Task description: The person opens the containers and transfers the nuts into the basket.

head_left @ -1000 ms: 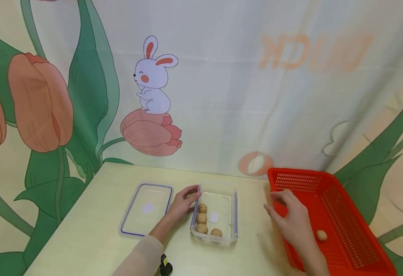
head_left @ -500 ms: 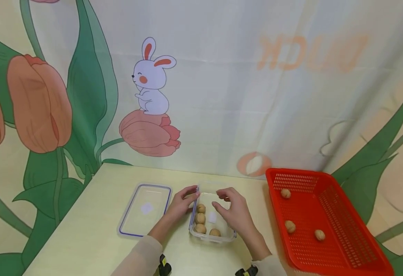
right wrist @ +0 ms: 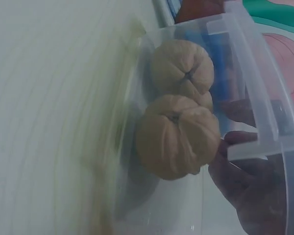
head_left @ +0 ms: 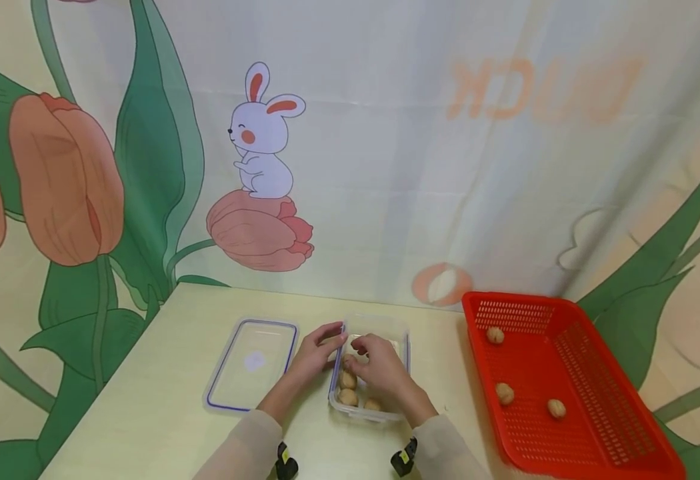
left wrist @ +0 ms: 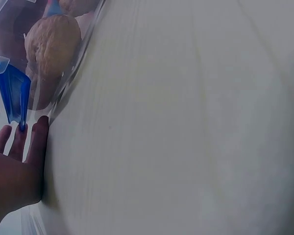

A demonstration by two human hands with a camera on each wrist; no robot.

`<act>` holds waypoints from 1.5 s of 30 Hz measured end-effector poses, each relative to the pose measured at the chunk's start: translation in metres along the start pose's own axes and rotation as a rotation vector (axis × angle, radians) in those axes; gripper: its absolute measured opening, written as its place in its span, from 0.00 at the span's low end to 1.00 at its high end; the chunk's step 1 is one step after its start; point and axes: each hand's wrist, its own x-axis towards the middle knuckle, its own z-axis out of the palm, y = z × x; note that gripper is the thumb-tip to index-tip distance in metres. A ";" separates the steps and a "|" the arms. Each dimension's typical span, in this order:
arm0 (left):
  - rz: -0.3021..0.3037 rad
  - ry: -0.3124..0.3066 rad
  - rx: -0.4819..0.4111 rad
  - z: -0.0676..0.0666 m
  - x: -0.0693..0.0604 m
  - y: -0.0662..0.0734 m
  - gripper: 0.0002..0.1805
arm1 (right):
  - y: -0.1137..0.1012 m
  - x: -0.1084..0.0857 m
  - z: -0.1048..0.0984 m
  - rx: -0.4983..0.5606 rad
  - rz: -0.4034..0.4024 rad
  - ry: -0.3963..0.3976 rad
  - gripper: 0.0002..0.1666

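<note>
A clear storage box [head_left: 407,363] with blue-edged sides stands on the table. Inside it, walnuts [head_left: 348,398] form a column along the left wall, with another walnut [head_left: 372,405] at the near end. My left hand [head_left: 314,352] rests against the box's left side; in the left wrist view its fingers [left wrist: 36,139] touch beside the blue clip [left wrist: 14,93]. My right hand [head_left: 381,365] reaches into the box with curled fingers, pinching a walnut almost wholly hidden by them, at the far end of the column. The right wrist view shows walnuts [right wrist: 179,137] through the clear wall.
A red plastic basket [head_left: 566,308] stands on the right, with three walnuts [head_left: 505,393] lying apart inside it. The clear lid with a blue seal [head_left: 254,337] lies flat left of the box. A printed curtain [head_left: 374,200] hangs behind the table.
My right hand has moved left from the basket, over the box and down into it beside the walnut column. The left hand has stayed at the box's side.
</note>
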 end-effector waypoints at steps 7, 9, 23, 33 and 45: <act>0.004 -0.005 -0.007 0.001 -0.001 0.002 0.31 | 0.000 0.001 0.003 0.037 0.057 -0.043 0.20; 0.002 -0.007 -0.014 0.002 -0.002 0.002 0.31 | -0.001 0.000 0.003 0.040 0.046 -0.057 0.18; -0.005 -0.018 -0.009 0.002 -0.004 -0.001 0.31 | 0.001 0.000 0.007 -0.014 -0.007 -0.083 0.08; -0.005 -0.017 -0.009 0.000 0.000 0.000 0.31 | 0.004 0.005 0.008 -0.015 0.007 -0.068 0.08; 0.004 -0.001 -0.008 0.000 0.001 0.003 0.31 | -0.008 0.005 -0.001 -0.047 0.018 -0.041 0.06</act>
